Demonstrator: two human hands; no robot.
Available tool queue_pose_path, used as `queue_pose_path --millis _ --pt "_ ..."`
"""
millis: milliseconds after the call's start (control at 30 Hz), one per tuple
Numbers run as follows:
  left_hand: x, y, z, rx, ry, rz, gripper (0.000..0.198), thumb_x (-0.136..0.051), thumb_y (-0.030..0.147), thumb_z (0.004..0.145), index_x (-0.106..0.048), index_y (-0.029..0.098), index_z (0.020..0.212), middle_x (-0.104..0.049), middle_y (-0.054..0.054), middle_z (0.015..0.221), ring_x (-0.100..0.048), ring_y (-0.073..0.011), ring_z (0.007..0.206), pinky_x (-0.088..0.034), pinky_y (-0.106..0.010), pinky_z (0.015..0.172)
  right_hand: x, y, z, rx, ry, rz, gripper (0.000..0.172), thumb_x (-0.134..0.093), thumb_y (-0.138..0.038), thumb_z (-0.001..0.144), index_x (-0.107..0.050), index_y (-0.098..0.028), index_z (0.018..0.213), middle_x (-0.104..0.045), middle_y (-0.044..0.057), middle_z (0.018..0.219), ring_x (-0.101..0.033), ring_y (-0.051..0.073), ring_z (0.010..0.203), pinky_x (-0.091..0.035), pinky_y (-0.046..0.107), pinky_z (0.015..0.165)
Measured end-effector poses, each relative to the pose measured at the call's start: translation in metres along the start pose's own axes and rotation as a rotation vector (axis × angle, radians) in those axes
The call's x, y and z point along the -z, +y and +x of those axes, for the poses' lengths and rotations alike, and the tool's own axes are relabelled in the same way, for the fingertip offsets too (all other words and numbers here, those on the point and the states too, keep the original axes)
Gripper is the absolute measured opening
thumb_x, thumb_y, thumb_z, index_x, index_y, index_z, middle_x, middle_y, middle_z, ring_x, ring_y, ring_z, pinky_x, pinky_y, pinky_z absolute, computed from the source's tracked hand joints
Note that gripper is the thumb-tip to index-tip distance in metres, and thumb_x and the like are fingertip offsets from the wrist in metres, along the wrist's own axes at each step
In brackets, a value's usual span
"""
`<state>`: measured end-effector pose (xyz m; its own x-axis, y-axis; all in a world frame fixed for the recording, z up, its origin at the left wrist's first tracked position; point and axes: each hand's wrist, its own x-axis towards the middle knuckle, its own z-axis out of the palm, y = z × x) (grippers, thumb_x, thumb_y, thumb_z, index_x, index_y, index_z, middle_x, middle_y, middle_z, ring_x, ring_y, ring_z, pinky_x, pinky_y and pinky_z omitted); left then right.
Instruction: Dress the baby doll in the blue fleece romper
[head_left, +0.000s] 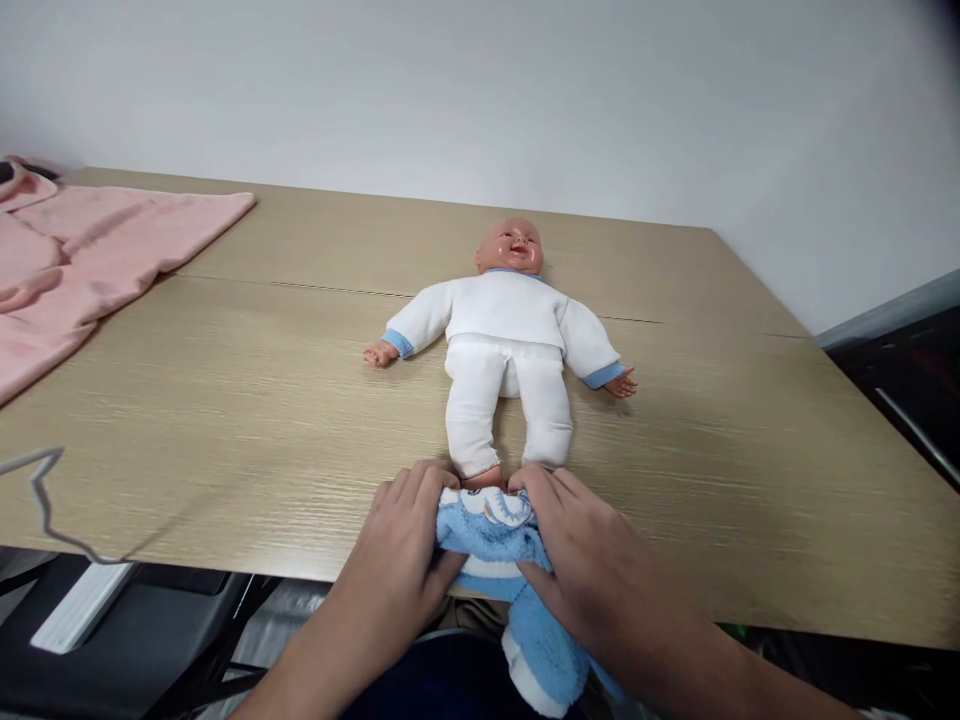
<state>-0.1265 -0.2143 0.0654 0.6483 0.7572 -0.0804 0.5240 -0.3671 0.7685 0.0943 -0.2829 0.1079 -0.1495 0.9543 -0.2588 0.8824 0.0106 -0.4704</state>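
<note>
A baby doll [504,315] lies face up on the table, in a white top with blue cuffs and white legwear. Its arms are spread and its feet point at me. At the table's near edge I hold a small fluffy blue garment [487,525] with a white embroidered patch. My left hand [401,540] grips its left side, thumb below and fingers on top. The right side is pinched by my right hand [581,545]. One tube-like, white-ended part of the garment hangs below my right hand. The doll's feet are mostly hidden behind my fingers and the cloth.
A pink cloth garment [112,250] is spread on the left of the wooden table [262,420]. A bent grey wire [43,500] sticks up at the near left edge. Below stands a black chair [127,640] with a white object. A wall [450,110] backs the table.
</note>
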Motion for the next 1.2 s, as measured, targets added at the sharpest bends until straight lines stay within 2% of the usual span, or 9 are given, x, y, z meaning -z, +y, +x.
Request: queue_pose_path --millis 133,300,500,600,700,900,1000,1100,1200 --pt "-0.003 -0.009 -0.003 -0.111 -0.077 -0.174 0.042 -0.056 0.003 0.092 -0.053 0.027 0.126 -0.061 -0.009 0.136 -0.058 -0.0309 0.125 -0.048 -0.047 0.107 -0.007 0.007 -0.002 0.076 -0.01 0.037 0.05 -0.06 -0.002 0.086 -0.059 -0.02 0.132 -0.07 0.016 0.135 -0.063 0.042 0.136 -0.061 0.068 0.113" --pt "-0.006 -0.016 -0.007 -0.113 -0.066 -0.312 0.073 -0.056 -0.008 0.077 -0.045 0.033 0.137 -0.052 -0.007 0.15 -0.058 -0.0268 0.136 -0.049 -0.041 0.113 -0.016 0.016 -0.004 0.115 0.07 0.167 0.071 -0.056 0.004 0.071 -0.053 -0.024 0.136 -0.069 0.011 0.136 -0.065 0.036 0.134 -0.06 0.062 0.117" --pt "-0.011 -0.025 -0.009 -0.215 0.011 -0.334 0.074 -0.064 -0.002 0.089 -0.035 0.035 0.146 -0.046 -0.012 0.163 -0.054 -0.0289 0.151 -0.048 -0.046 0.123 -0.024 0.023 -0.006 0.254 0.222 0.268 0.092 -0.055 0.005 0.068 -0.04 -0.033 0.15 -0.061 0.009 0.15 -0.058 0.029 0.148 -0.055 0.053 0.125" --pt "-0.008 -0.033 -0.012 -0.222 0.055 -0.312 0.083 -0.069 0.008 0.097 -0.023 0.037 0.159 -0.046 -0.014 0.164 -0.057 -0.0296 0.15 -0.051 -0.046 0.121 -0.025 0.026 -0.007 0.312 0.28 0.267 0.102 -0.057 0.003 0.068 -0.033 -0.033 0.161 -0.062 0.01 0.152 -0.061 0.029 0.145 -0.06 0.05 0.12" --pt "0.002 -0.039 -0.013 -0.215 0.026 -0.304 0.095 -0.073 0.015 0.101 -0.012 0.04 0.17 -0.05 -0.014 0.163 -0.057 -0.03 0.151 -0.049 -0.047 0.125 -0.021 0.026 -0.006 0.343 0.3 0.253 0.11 -0.06 0.001 0.068 -0.03 -0.033 0.168 -0.067 0.009 0.152 -0.065 0.03 0.14 -0.062 0.048 0.116" --pt "0.026 -0.033 0.0 -0.143 -0.097 -0.403 0.075 -0.082 0.024 0.103 -0.038 0.043 0.16 -0.056 -0.008 0.161 -0.062 -0.0259 0.145 -0.051 -0.038 0.121 -0.012 0.023 0.003 0.353 0.305 0.382 0.093 -0.064 0.002 0.075 -0.05 -0.034 0.16 -0.074 0.003 0.149 -0.07 0.025 0.133 -0.06 0.04 0.114" --pt "0.032 -0.026 0.003 -0.122 -0.079 -0.432 0.081 -0.085 0.015 0.095 -0.042 0.041 0.158 -0.061 -0.006 0.151 -0.065 -0.0238 0.137 -0.053 -0.034 0.114 -0.008 0.023 0.006 0.341 0.284 0.432 0.086 -0.067 -0.001 0.079 -0.055 -0.032 0.158 -0.074 0.003 0.151 -0.069 0.024 0.137 -0.056 0.039 0.119" --pt "0.034 -0.021 0.004 -0.073 -0.076 -0.438 0.091 -0.081 0.004 0.082 -0.044 0.04 0.156 -0.062 -0.004 0.144 -0.064 -0.0252 0.139 -0.053 -0.035 0.112 -0.004 0.024 0.009 0.352 0.268 0.447 0.085 -0.073 -0.005 0.079 -0.055 -0.033 0.157 -0.074 0.001 0.149 -0.069 0.024 0.137 -0.054 0.038 0.119" --pt "0.035 -0.022 0.004 -0.037 -0.1 -0.45 0.097 -0.075 0.0 0.073 -0.044 0.04 0.156 -0.061 -0.003 0.144 -0.062 -0.0274 0.143 -0.05 -0.037 0.114 -0.004 0.027 0.012 0.391 0.286 0.444 0.082 -0.077 -0.013 0.08 -0.055 -0.036 0.156 -0.076 -0.001 0.145 -0.07 0.025 0.132 -0.055 0.038 0.115"
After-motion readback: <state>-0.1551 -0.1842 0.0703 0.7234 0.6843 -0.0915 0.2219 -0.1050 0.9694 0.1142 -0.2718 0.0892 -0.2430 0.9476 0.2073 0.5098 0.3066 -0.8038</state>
